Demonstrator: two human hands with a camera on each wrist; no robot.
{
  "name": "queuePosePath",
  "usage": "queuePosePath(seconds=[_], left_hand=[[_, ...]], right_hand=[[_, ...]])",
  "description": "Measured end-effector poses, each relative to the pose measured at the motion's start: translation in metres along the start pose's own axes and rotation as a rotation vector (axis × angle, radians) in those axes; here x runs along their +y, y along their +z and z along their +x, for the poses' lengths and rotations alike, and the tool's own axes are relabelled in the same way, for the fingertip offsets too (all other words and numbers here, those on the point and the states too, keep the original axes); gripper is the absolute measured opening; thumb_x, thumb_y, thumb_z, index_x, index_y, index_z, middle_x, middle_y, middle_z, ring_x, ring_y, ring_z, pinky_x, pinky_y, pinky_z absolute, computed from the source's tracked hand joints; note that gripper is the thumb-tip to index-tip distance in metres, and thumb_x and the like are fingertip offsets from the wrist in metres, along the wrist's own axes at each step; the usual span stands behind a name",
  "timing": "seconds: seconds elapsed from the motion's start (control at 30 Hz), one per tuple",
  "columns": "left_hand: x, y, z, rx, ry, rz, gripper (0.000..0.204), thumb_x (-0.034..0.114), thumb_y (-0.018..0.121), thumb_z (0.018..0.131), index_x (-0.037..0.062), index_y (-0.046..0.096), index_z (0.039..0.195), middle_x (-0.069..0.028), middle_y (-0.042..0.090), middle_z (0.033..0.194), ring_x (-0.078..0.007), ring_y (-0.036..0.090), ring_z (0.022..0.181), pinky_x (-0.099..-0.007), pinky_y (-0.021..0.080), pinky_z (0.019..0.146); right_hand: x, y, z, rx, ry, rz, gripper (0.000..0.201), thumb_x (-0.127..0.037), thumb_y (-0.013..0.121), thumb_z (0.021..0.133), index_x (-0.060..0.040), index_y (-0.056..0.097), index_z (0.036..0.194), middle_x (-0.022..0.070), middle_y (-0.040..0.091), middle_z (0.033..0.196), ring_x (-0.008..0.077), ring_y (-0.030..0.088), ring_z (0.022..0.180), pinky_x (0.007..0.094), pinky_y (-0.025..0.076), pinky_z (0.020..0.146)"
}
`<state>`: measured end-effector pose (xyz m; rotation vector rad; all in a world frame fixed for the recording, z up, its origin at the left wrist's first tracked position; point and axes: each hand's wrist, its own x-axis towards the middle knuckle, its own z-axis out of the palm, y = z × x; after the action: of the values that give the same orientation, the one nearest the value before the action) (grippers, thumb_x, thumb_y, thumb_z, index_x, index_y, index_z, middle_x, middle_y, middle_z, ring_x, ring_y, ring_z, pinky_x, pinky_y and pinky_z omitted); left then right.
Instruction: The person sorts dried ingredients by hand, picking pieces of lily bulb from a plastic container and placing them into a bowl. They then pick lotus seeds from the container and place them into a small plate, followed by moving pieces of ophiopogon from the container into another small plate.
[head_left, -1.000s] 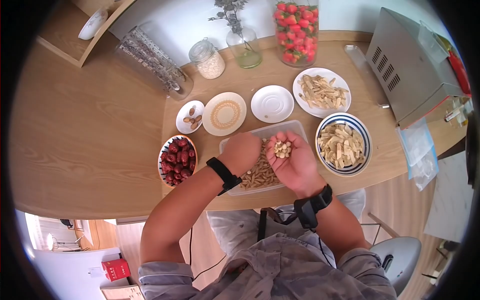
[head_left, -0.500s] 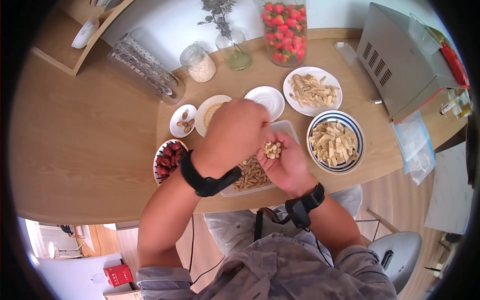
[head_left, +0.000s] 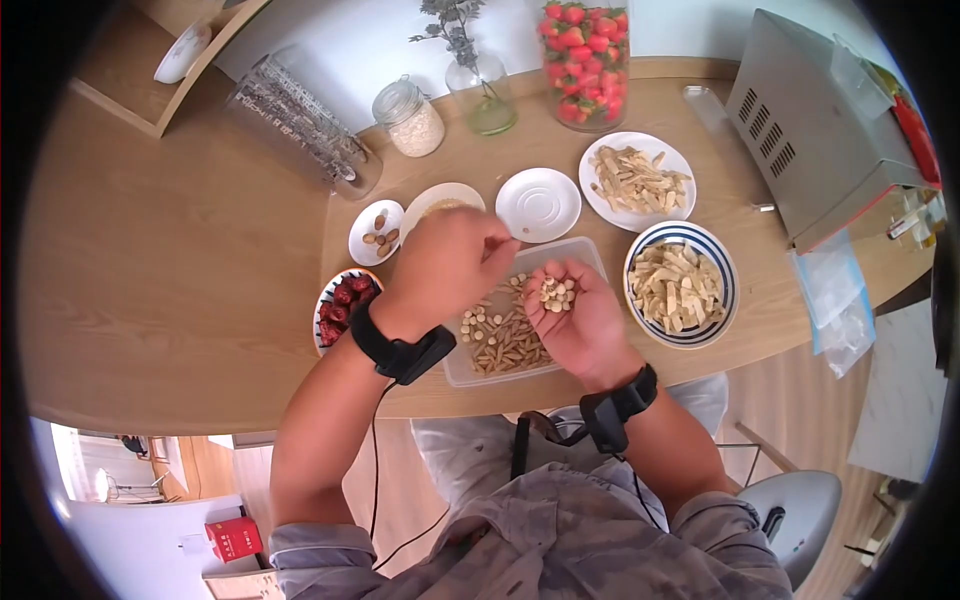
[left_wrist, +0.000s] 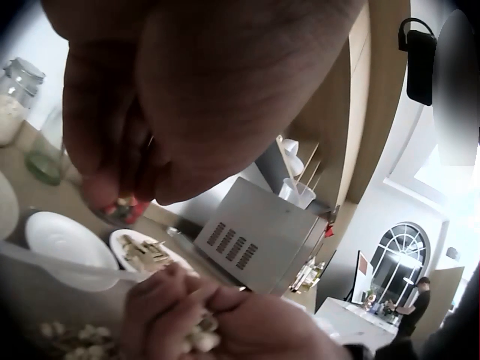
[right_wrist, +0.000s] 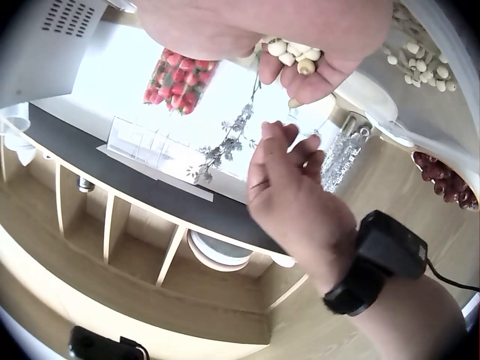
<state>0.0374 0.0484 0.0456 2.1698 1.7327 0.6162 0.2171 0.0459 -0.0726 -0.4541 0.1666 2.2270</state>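
My right hand (head_left: 580,325) is turned palm up over the clear plastic box (head_left: 450,370), its fingers curled round a small heap of pale lotus seeds (head_left: 557,294). The same seeds (right_wrist: 286,49) show in its palm in the right wrist view. My left hand (head_left: 440,265) hovers at the box's back left, apart from the right one. Its thumb and fingers (right_wrist: 274,139) are drawn together and curled, with nothing clearly visible between them. Inside the box lie tan elongated pieces (head_left: 505,345) and loose lotus seeds (head_left: 478,325).
Behind the box stand a white plate (head_left: 540,205), a cream plate (head_left: 465,192) and a dish of brown nuts (head_left: 380,240). Red dates (head_left: 345,300) fill a bowl at left. Pale slices fill a blue-rimmed bowl (head_left: 680,290) and plate (head_left: 640,180). A grey appliance (head_left: 820,130) stands right.
My left hand has lifted from the box, passed close by the right palm, and drawn back left, uncovering seeds in the box. The right hand keeps its cupped pose.
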Motion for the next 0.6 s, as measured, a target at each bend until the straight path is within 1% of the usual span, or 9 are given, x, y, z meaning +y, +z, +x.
queuePosePath(seconds=[0.1, 0.2, 0.3, 0.4, 0.5, 0.6], left_hand=[[-0.035, 0.015, -0.016, -0.192, 0.133, 0.226, 0.008, 0.012, 0.074, 0.084, 0.0045, 0.073, 0.084, -0.0132, 0.071, 0.083, -0.0332, 0.071, 0.079, -0.0452, 0.054, 0.065], [-0.044, 0.033, -0.027, -0.375, 0.19, 0.281, 0.006, 0.012, 0.071, 0.079, 0.0069, 0.071, 0.078, -0.0127, 0.07, 0.081, -0.0366, 0.07, 0.085, -0.0497, 0.054, 0.068], [-0.045, 0.046, -0.027, -0.437, 0.154, 0.364, 0.007, 0.014, 0.072, 0.078, 0.008, 0.07, 0.075, -0.0129, 0.068, 0.078, -0.0371, 0.07, 0.082, -0.05, 0.055, 0.069], [-0.053, 0.052, -0.023, -0.57, 0.147, 0.344, 0.005, 0.014, 0.07, 0.078, 0.0097, 0.072, 0.076, -0.0131, 0.069, 0.078, -0.0373, 0.07, 0.081, -0.0503, 0.055, 0.068], [-0.051, 0.052, -0.021, -0.572, 0.131, 0.338, 0.007, 0.014, 0.07, 0.076, 0.0094, 0.074, 0.072, -0.0166, 0.072, 0.079, -0.0393, 0.072, 0.081, -0.0512, 0.057, 0.069], [-0.048, 0.051, -0.022, -0.536, 0.136, 0.333, 0.005, 0.013, 0.073, 0.074, 0.0088, 0.071, 0.074, -0.0146, 0.069, 0.078, -0.0381, 0.07, 0.079, -0.0506, 0.055, 0.069]], right_hand=[[-0.001, -0.002, 0.002, 0.011, 0.012, -0.004, 0.027, -0.026, 0.051, 0.11, -0.0065, 0.064, 0.097, 0.0092, 0.07, 0.096, 0.0226, 0.069, 0.089, 0.0343, 0.06, 0.079], [-0.002, -0.003, 0.003, 0.009, 0.017, -0.012, 0.027, -0.026, 0.051, 0.11, -0.0064, 0.064, 0.097, 0.009, 0.07, 0.096, 0.0226, 0.069, 0.089, 0.0343, 0.06, 0.08], [-0.002, 0.0, 0.001, 0.01, 0.015, -0.015, 0.028, -0.026, 0.051, 0.11, -0.0061, 0.064, 0.096, 0.0089, 0.07, 0.096, 0.0228, 0.069, 0.089, 0.0343, 0.06, 0.081], [-0.002, 0.003, -0.001, 0.006, 0.022, -0.007, 0.029, -0.024, 0.05, 0.11, -0.0045, 0.065, 0.094, 0.009, 0.069, 0.094, 0.0229, 0.069, 0.089, 0.0339, 0.06, 0.081], [-0.002, 0.002, 0.0, -0.002, 0.022, 0.0, 0.03, -0.023, 0.05, 0.11, -0.0037, 0.065, 0.093, 0.0091, 0.069, 0.093, 0.023, 0.068, 0.089, 0.0336, 0.06, 0.082], [-0.002, 0.001, 0.0, -0.011, 0.023, -0.008, 0.03, -0.025, 0.05, 0.111, -0.0044, 0.065, 0.095, 0.0091, 0.069, 0.094, 0.0231, 0.069, 0.088, 0.0339, 0.06, 0.081]])
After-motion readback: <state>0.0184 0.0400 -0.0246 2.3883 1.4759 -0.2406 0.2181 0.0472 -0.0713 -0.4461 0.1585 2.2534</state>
